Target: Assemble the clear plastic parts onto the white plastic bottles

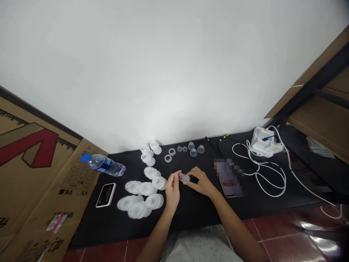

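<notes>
Near the middle of the black table, my left hand [172,186] and my right hand [201,181] hold a small translucent baby bottle nipple [185,177] between their fingertips. Part of it is covered by the fingers, so I cannot tell whether a ring is on it. Beyond my hands lie two collar rings [171,151], two loose nipples [184,149] and three clear dome caps [193,152]. To the left stand several baby bottles [147,188] with clear tops on. Behind them are three open white bottles [155,147].
At the left are a water bottle [105,165] lying down, a white-edged device [106,195] and a large cardboard box [40,174]. A phone [229,178], looped white cable [257,173] and a power strip [265,141] lie to the right. A white wall [174,72] rises behind the table.
</notes>
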A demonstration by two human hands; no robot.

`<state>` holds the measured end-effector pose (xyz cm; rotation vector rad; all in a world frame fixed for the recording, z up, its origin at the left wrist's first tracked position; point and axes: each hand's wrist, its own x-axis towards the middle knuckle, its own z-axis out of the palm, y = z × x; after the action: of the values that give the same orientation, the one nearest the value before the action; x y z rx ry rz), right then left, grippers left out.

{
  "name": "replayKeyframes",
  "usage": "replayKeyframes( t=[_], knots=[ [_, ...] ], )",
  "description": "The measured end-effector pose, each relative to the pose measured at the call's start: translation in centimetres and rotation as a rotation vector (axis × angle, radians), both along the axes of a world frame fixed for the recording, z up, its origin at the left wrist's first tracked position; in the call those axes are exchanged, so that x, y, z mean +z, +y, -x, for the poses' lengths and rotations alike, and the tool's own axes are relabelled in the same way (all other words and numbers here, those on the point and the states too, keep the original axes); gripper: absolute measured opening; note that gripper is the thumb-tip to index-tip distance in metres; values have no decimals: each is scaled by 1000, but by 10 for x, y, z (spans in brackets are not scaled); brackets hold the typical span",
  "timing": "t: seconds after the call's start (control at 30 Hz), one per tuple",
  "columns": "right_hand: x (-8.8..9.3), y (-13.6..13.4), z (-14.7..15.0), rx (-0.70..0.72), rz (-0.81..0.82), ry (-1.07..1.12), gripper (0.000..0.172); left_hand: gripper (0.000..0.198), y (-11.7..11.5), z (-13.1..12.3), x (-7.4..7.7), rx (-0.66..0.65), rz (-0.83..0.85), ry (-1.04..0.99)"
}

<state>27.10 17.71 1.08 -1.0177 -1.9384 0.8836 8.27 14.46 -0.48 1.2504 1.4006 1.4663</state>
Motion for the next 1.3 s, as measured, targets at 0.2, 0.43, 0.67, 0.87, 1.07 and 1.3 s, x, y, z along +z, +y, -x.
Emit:
replayKeyframes(
  t=[0.2, 0.43, 0.67, 0.87, 1.07, 1.3],
  knots=[
    [-2, 1, 1, -18, 5, 9, 26, 38, 2, -1, 1, -36, -35, 21],
    [-2, 4, 1, -4, 1, 27, 27, 29, 1, 0, -3, -42, -70, 47],
    [-2, 3, 1, -45, 14, 31, 32, 25, 1, -1, -1, -51, -85, 65],
    [1, -1, -1, -22, -12, -15, 29, 23, 1, -1, 3, -50, -103, 135],
    [-7, 3, 1, -29, -27, -62, 23, 19, -1, -5, 7, -109, -173, 364],
    [-20, 10, 4, -112, 15, -118, 28, 30, -3, -7, 5, -128, -163, 477]
  ],
)
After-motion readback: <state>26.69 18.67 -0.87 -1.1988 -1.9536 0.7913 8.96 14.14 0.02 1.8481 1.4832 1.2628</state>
